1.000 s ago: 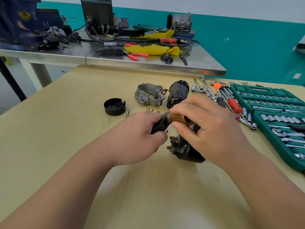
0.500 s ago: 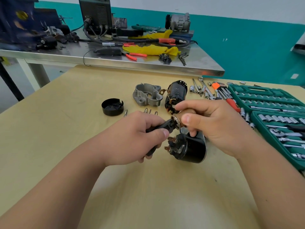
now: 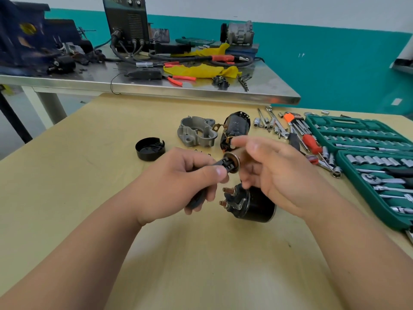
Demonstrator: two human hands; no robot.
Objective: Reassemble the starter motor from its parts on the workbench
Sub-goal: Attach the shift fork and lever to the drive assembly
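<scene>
My left hand (image 3: 178,186) grips a black shift lever (image 3: 199,198) with a copper-coloured plunger (image 3: 232,163) at its upper end, held above the wooden bench (image 3: 89,198). My right hand (image 3: 279,175) is blurred, with fingers spread loosely around the plunger's far end; no firm grip shows. Just below both hands, the black solenoid (image 3: 252,204) lies on its side, its copper terminals pointing left. Farther back lie the black motor body (image 3: 235,128), a grey cast end housing (image 3: 196,133) and a black round cap (image 3: 149,148).
A green socket set case (image 3: 368,148) lies open on the right. Loose sockets, wrenches and hex keys (image 3: 274,126) are scattered beside it. A cluttered steel table (image 3: 201,92) stands behind the bench.
My right hand has loosened from its pinch on the plunger and its fingers have spread. My left hand has lifted the lever and plunger slightly. The solenoid now shows more fully.
</scene>
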